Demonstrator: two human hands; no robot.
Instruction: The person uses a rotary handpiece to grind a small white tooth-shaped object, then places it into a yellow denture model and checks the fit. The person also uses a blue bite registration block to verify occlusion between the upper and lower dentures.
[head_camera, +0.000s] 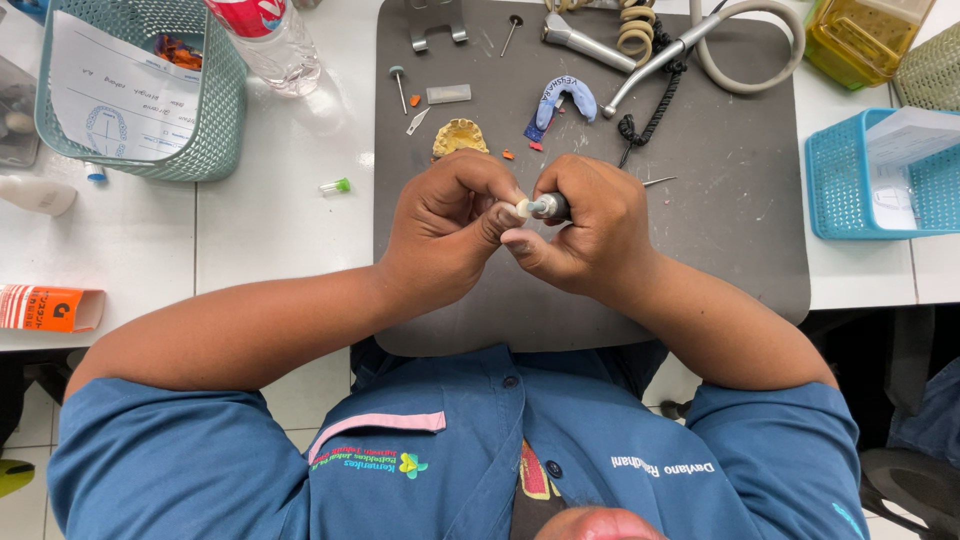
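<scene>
Between the two hands, a small white piece meets a metal tool. The left hand pinches the piece tight to keep it steady; the right hand grips the tool. A yellow teeth mold lies just beyond the left hand.

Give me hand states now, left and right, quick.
Left hand: closed, fingertips pinched at the small white tip of the tool.
Right hand: closed around the metal handpiece.
</scene>
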